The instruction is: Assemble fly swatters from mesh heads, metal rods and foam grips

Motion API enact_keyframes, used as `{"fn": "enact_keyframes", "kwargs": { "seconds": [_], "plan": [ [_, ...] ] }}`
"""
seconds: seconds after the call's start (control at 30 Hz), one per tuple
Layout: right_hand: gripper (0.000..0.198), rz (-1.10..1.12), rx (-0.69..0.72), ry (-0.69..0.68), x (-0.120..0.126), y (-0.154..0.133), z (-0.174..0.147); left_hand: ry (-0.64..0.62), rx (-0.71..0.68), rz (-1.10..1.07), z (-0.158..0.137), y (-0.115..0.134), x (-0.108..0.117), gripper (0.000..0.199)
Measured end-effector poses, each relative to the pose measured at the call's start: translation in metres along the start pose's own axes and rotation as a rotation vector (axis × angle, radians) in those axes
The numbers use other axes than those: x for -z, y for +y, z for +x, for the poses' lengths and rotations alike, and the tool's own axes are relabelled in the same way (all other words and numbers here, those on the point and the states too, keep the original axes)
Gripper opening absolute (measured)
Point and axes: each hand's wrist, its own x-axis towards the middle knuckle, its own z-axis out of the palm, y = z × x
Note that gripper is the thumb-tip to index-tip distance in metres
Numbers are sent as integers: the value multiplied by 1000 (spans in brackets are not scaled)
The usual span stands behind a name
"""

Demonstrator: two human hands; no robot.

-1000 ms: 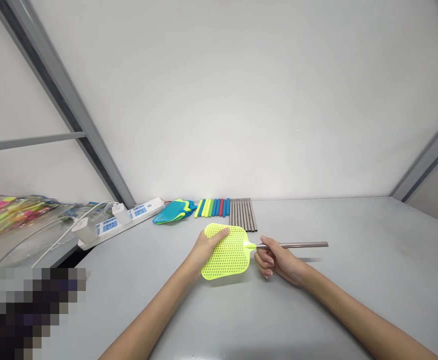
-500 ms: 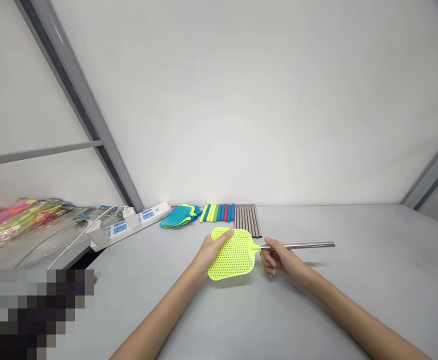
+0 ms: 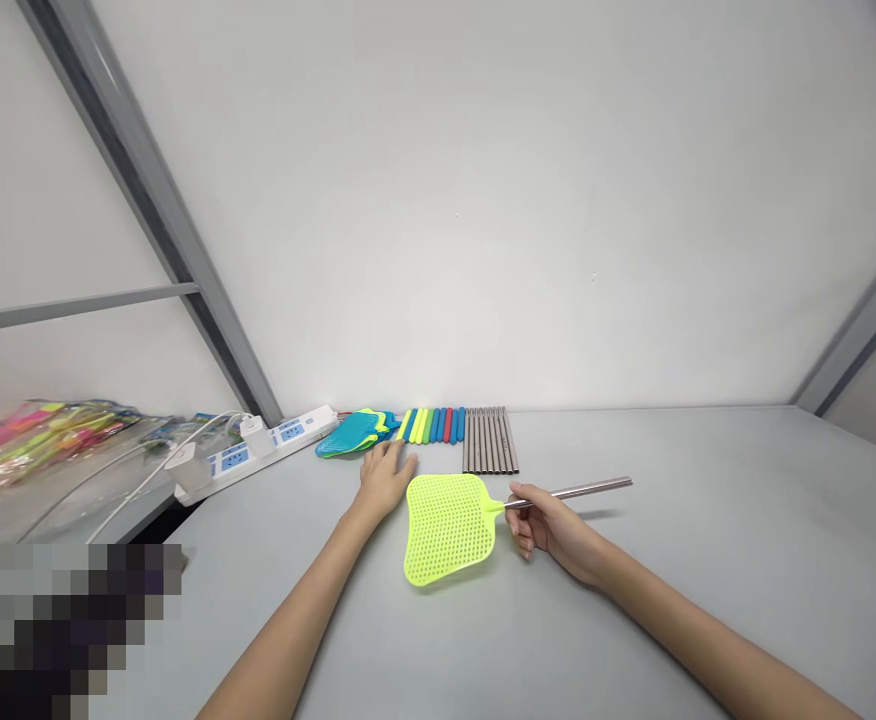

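Observation:
A yellow-green fly swatter (image 3: 449,527) with a perforated head and a metal tube for a handle is held above the grey table. My right hand (image 3: 547,520) pinches its tube close to the head, thumb on top. The tube's free end points right. My left hand (image 3: 385,478) is off the swatter, palm down, with fingers apart. Its fingertips reach to the near end of the leftmost yellow grip (image 3: 403,425), beside a row of coloured grips (image 3: 436,426); whether they touch it I cannot tell.
Several metal tubes (image 3: 490,442) lie side by side right of the grips. Blue and yellow swatter heads (image 3: 355,433) are stacked to the left. A white power strip (image 3: 265,452) with plugged chargers and cables runs beside them. Plastic-bagged colourful items (image 3: 55,440) lie farther left.
My left hand has let go of the swatter head and moved left and away toward the grips. The swatter, in my right hand, has shifted slightly left and tilted.

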Motion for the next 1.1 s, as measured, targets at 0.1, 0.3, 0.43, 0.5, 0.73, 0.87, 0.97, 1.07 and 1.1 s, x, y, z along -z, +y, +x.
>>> {"fn": "enact_keyframes", "kwargs": {
  "seconds": [0.1,0.3,0.43,0.5,0.73,0.87,0.97,1.07,1.1],
  "plan": [
    [42,-1,7,-4,0,1,1,-19,6,60,1,-1,-3,49],
    [42,-24,19,-8,-2,-1,0,-45,8,143,1,0,-3,49],
    [42,-41,16,-22,-1,0,1,-55,1,180,0,1,-1,48],
    [42,-48,21,-34,-1,0,1,-59,-5,196,0,2,-1,48],
    [40,-45,19,-48,-1,-2,-1,-59,-4,233,-5,9,7,45],
    [39,23,55,-75,0,0,-1,-52,27,254,-10,15,12,42],
    [43,58,105,-108,2,2,-1,-58,54,268,-12,16,13,43],
    [45,51,132,-143,2,3,-2,-60,75,276,-12,16,8,44],
    [45,55,136,-148,2,2,-2,-63,79,278,-12,15,6,45]
  ]
}}
